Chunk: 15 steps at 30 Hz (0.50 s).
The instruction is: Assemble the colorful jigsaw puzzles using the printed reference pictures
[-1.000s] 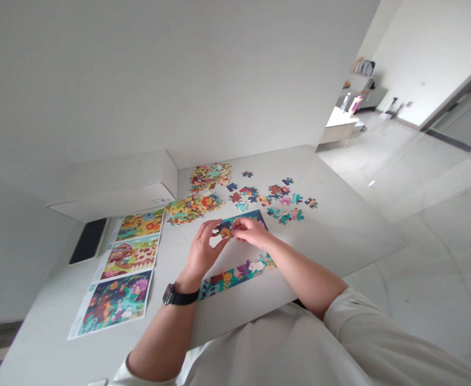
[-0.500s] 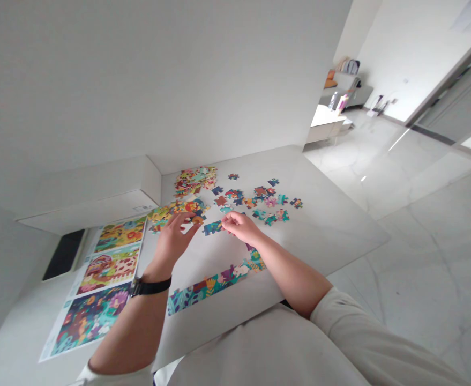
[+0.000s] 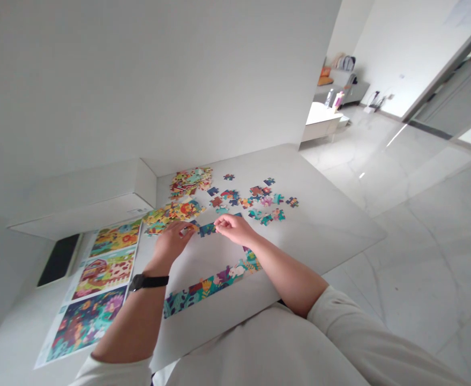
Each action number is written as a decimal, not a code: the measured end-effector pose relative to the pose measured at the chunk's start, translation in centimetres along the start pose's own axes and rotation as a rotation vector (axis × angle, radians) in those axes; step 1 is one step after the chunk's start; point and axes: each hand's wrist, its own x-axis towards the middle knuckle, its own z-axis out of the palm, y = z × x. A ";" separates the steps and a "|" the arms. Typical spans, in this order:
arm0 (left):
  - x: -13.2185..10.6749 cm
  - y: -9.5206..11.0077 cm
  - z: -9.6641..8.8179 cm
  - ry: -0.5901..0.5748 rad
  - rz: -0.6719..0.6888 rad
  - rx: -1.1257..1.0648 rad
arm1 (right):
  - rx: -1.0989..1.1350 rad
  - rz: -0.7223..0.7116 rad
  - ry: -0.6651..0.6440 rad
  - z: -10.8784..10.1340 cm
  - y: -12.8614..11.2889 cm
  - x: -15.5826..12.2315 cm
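Observation:
My left hand (image 3: 172, 242), with a black watch on its wrist, rests fingers-down on the white table (image 3: 331, 225), its fingertips on a small puzzle piece (image 3: 188, 229). My right hand (image 3: 232, 227) is pinched on the end of a dark blue joined strip of puzzle pieces (image 3: 208, 229) lying between the two hands. A long assembled border strip (image 3: 211, 283) with leaves and flowers lies nearer to me, under my right forearm.
Several loose pieces (image 3: 265, 203) are scattered beyond my hands, with two heaps (image 3: 189, 179) further left. A sheet with three reference pictures (image 3: 98, 281) lies at the left, beside a white box (image 3: 86, 198) and a dark tablet (image 3: 58, 260). The table's right edge drops to tiled floor.
My hands parted from one joined cluster. The left hand swung left, then came down onto the table; the right hand kept the blue strip. The camera view shifted right.

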 end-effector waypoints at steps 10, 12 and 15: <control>-2.9 -3.7 -0.9 0.046 -0.094 0.002 | -0.036 0.001 -0.005 0.4 0.2 -0.1; -3.0 -3.8 -0.8 0.075 -0.078 0.019 | -0.041 0.005 -0.010 0.5 0.4 0.0; -3.0 -3.4 -0.8 0.098 -0.093 0.036 | -0.044 0.019 -0.020 0.4 0.6 0.1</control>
